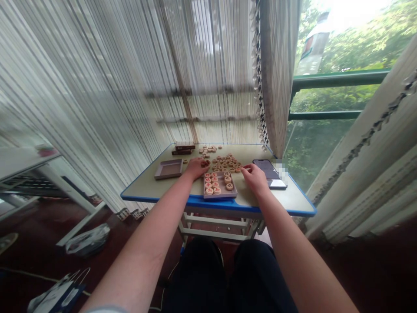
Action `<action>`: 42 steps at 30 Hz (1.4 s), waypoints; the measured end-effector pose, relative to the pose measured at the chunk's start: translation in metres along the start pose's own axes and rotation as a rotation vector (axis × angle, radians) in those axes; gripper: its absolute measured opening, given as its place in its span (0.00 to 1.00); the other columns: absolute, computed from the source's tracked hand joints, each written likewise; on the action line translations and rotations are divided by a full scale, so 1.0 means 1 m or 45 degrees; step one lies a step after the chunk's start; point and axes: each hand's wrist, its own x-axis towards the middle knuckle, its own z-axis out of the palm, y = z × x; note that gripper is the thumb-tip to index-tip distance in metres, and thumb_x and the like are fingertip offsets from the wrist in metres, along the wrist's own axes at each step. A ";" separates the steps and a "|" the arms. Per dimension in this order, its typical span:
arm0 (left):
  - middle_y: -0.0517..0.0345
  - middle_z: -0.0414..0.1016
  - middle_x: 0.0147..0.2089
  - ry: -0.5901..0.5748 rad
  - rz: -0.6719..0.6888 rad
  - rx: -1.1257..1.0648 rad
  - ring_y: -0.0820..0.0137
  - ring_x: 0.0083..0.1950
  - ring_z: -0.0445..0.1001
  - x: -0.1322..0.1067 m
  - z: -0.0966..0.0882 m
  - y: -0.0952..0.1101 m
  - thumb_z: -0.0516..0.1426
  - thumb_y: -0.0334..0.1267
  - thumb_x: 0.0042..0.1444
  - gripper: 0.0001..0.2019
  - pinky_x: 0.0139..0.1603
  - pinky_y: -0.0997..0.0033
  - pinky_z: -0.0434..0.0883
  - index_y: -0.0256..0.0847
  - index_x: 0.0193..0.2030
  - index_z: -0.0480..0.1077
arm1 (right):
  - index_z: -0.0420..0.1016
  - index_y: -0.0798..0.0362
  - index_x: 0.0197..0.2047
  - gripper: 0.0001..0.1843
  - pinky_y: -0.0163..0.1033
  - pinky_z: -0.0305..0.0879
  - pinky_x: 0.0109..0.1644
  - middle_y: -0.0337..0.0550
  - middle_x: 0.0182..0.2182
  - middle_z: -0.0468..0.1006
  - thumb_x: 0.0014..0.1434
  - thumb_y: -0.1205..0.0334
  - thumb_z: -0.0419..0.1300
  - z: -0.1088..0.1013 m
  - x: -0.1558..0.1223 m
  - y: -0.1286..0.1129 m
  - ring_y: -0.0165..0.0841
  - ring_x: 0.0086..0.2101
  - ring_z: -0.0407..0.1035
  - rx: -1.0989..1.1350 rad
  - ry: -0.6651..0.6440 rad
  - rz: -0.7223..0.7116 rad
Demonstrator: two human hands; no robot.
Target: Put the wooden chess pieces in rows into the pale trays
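A small table [150,189] with a blue rim stands before me. In its middle lies a flat grey tray [220,194] holding several round wooden chess pieces. More loose wooden pieces [224,162] are scattered behind the tray. My left hand [196,168] rests curled at the tray's far left corner, fingers closed on loose pieces there. My right hand [254,176] sits to the right of the tray, fingers pinched together near a piece at the heap's right edge.
An empty grey box lid [168,168] lies left of the tray. Dark wooden boxes [183,149] sit at the back left. A phone [269,173] lies right of my right hand. Striped curtains hang behind; a window opens on the right. Bags [87,239] lie on the floor.
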 end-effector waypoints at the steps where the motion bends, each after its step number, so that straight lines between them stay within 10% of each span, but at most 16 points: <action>1: 0.53 0.77 0.41 0.006 -0.007 0.001 0.61 0.48 0.72 0.000 0.000 0.000 0.58 0.45 0.48 0.12 0.55 0.62 0.63 0.42 0.36 0.77 | 0.75 0.53 0.37 0.16 0.37 0.58 0.34 0.44 0.28 0.76 0.54 0.51 0.54 0.000 0.000 0.000 0.36 0.31 0.68 -0.001 0.005 0.008; 15: 0.54 0.76 0.43 0.406 -0.082 -0.284 0.67 0.46 0.73 -0.014 -0.019 0.033 0.58 0.38 0.51 0.10 0.49 0.67 0.69 0.39 0.40 0.71 | 0.74 0.52 0.39 0.15 0.37 0.60 0.36 0.43 0.28 0.75 0.55 0.53 0.54 0.006 0.000 0.002 0.34 0.31 0.68 0.026 -0.011 -0.128; 23: 0.54 0.77 0.45 0.404 -0.019 -0.526 0.68 0.46 0.74 -0.058 -0.023 0.066 0.60 0.40 0.51 0.15 0.47 0.68 0.72 0.41 0.46 0.72 | 0.75 0.52 0.41 0.15 0.38 0.62 0.41 0.43 0.31 0.72 0.58 0.53 0.53 0.001 -0.013 -0.014 0.34 0.34 0.66 0.150 -0.016 -0.648; 42: 0.54 0.79 0.40 0.395 0.301 -0.533 0.66 0.44 0.75 -0.071 -0.027 0.079 0.60 0.44 0.51 0.11 0.51 0.64 0.70 0.43 0.40 0.76 | 0.73 0.48 0.51 0.16 0.45 0.65 0.51 0.45 0.45 0.77 0.62 0.60 0.52 0.003 -0.027 -0.028 0.37 0.45 0.67 0.116 -0.077 -1.095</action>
